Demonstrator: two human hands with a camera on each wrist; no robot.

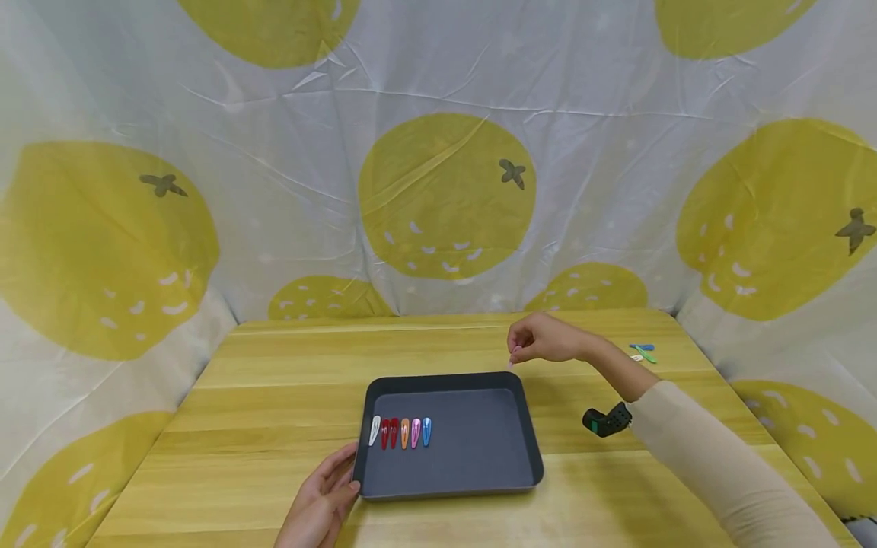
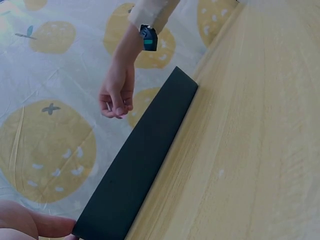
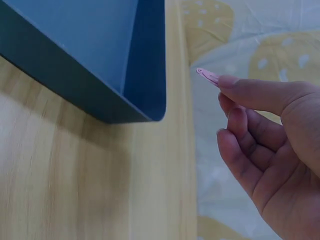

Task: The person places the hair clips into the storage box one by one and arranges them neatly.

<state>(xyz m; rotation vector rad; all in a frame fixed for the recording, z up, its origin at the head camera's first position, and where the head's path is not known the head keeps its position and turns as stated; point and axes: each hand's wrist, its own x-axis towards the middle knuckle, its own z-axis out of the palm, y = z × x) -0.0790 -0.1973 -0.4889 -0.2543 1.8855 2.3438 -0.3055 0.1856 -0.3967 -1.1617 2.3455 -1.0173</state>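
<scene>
A dark grey baking tray (image 1: 473, 449) lies on the wooden table. Along its left part runs a row of snap hair clips: a white one (image 1: 374, 431), two red ones (image 1: 389, 434), an orange one (image 1: 405, 434), a pink one (image 1: 416, 434) and a blue one (image 1: 427, 431). My left hand (image 1: 320, 498) grips the tray's left side, thumb at the rim. Above the far right corner of the tray, my right hand (image 1: 548, 339) pinches another pink hair clip (image 3: 207, 76) between thumb and fingertip, its tip sticking out.
At the far right of the table lie a few more clips: a blue one (image 1: 642, 347), a green one (image 1: 645, 355) and a whitish one (image 1: 637, 358). A black wrist camera (image 1: 607, 420) is worn on the right arm. A lemon-patterned curtain (image 1: 445, 198) closes off the back and sides.
</scene>
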